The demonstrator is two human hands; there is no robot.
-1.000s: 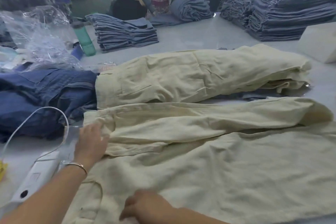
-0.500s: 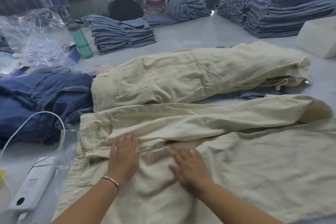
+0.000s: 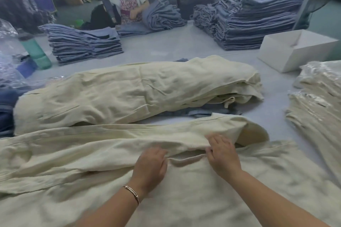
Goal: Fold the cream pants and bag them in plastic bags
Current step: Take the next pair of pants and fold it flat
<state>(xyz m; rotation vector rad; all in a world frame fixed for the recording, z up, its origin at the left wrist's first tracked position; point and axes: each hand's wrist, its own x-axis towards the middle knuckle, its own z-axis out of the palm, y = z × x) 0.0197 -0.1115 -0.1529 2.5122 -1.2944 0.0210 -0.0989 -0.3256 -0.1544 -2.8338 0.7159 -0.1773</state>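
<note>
Two hands grip the cream pants [image 3: 92,153]: left hand [image 3: 150,167] and right hand [image 3: 222,155] each pinch a fold edge. Pants lie lengthwise left-to-right under both hands on the counter [image 3: 184,48]; another cream pile [image 3: 129,94] sits beyond.

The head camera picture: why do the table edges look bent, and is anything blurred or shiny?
Head view: the wide-angle lens bows the table and denim stacks outward; the person's face opposite is blurred; daylight behind looks washed out; the bagged pants at right catch glare; the hands look sharp.
</note>
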